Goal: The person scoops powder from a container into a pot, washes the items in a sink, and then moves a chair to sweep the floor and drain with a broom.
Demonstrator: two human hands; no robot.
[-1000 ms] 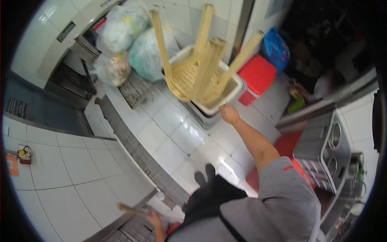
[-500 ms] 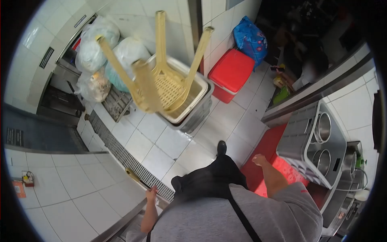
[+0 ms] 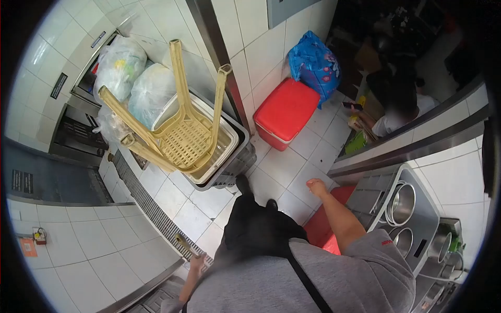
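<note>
My left hand [image 3: 197, 262] is low beside the floor drain, its fingers closed round a slim tool with a yellowish end [image 3: 182, 242]. What kind of tool it is cannot be made out. My right hand [image 3: 315, 187] is out in front, loosely closed, and nothing shows in it. It hangs above the tiled floor, near the red mat and apart from everything. Ahead, an upturned beige plastic stool [image 3: 185, 146] rests legs up in a white tub [image 3: 228, 148], which sits inside a grey crate [image 3: 244, 156].
Tied plastic bags [image 3: 122, 65] lean behind the stool. A red cooler box [image 3: 287, 107] and blue bag [image 3: 315, 65] stand by the wall. A person [image 3: 389, 122] holding a phone is beyond the doorway. At right, a grey crate [image 3: 425, 224] holds metal pots. A drain grate [image 3: 143, 193] runs along the left.
I have stepped forward, so the stool and tub are nearer my feet. My right hand has swung forward, and my left hand still holds the tool.
</note>
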